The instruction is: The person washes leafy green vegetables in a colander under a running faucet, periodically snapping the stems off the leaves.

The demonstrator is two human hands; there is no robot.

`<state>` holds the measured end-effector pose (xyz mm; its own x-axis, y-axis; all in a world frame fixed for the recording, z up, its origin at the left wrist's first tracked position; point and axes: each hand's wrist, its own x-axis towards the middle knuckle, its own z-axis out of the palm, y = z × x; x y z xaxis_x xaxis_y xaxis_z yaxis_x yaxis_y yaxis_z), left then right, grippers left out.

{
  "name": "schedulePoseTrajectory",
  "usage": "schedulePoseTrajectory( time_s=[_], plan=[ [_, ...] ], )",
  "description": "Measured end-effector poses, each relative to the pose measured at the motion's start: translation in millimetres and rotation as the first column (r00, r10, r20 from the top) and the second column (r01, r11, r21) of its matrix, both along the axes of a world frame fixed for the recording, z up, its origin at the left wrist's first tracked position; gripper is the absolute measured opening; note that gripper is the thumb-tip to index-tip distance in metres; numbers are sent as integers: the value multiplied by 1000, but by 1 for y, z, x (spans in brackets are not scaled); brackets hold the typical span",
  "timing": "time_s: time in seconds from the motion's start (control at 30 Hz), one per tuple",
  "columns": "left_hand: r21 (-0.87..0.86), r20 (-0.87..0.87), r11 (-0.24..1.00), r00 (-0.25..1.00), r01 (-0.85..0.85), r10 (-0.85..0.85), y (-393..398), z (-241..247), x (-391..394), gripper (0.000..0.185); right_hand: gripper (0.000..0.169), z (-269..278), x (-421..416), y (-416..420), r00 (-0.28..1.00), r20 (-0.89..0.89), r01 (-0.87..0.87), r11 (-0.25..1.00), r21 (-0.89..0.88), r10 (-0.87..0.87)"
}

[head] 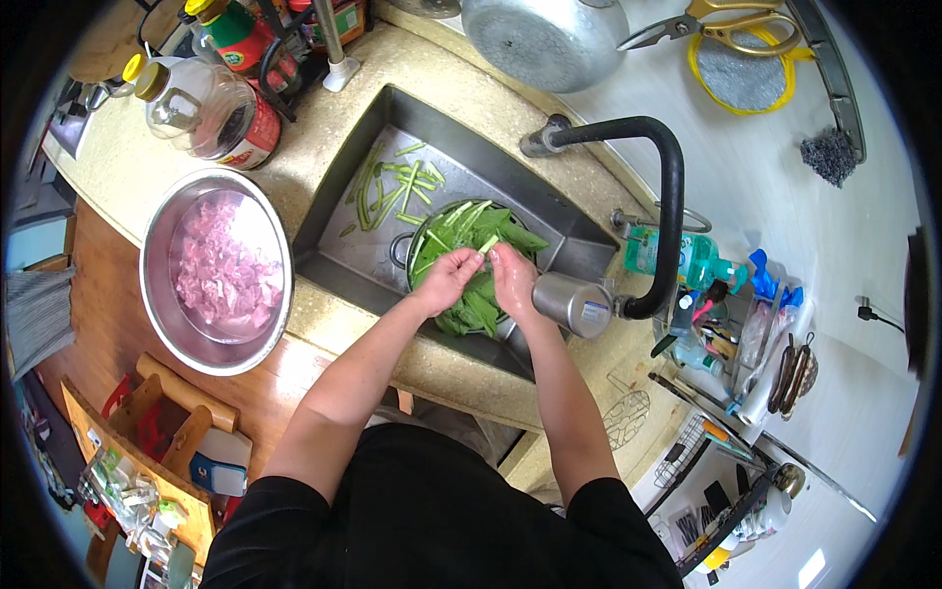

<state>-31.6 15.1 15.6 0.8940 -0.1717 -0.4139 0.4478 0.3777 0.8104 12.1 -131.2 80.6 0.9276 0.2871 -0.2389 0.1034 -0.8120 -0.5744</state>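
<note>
Over the sink, my left hand point(447, 280) and my right hand point(514, 281) meet with their fingertips pinching a short green vegetable stem point(488, 244). Below them, leafy greens point(519, 234) heap up in a round metal pot or colander with a looped side handle point(397, 250). My fingers and the leaves hide most of its inside. This vessel stands in a rectangular metal sink point(349, 274). Loose cut stems point(409, 184) lie scattered on the sink floor to the upper left of the vessel. Water glistens on my right hand.
A metal faucet head point(572, 303) on a black hose point(668, 191) hangs close beside my right wrist. Left of the sink, a steel bowl point(153, 294) holds raw sliced meat point(224, 269). Plastic bottles point(213, 114) stand behind it. Green soap bottle point(681, 258) at right.
</note>
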Motion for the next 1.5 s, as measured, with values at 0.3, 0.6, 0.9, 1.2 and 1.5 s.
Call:
schedulePoseTrajectory(
  time_s=[0.3,0.6,0.9,1.2,1.5],
  plan=[
    [-298,-351,914,922,-276,163,3,8,14,29,25,-29,8,-2,609,-772,723,527,448,-179],
    [-99,-389,974,909,-205,152,16,3,25,18,29,-13,14,16,632,-698,700,634,328,-337],
    [-108,-349,984,932,-143,97,11,-2,25,18,22,-26,8,16,704,-577,639,724,261,-414],
    [-105,-338,978,931,-181,136,9,-3,22,16,22,-1,8,20,618,-678,728,615,302,-398],
    [77,-42,996,998,48,-45,-12,5,23,9,21,-22,14,5,742,-492,668,572,476,-456]
  ],
)
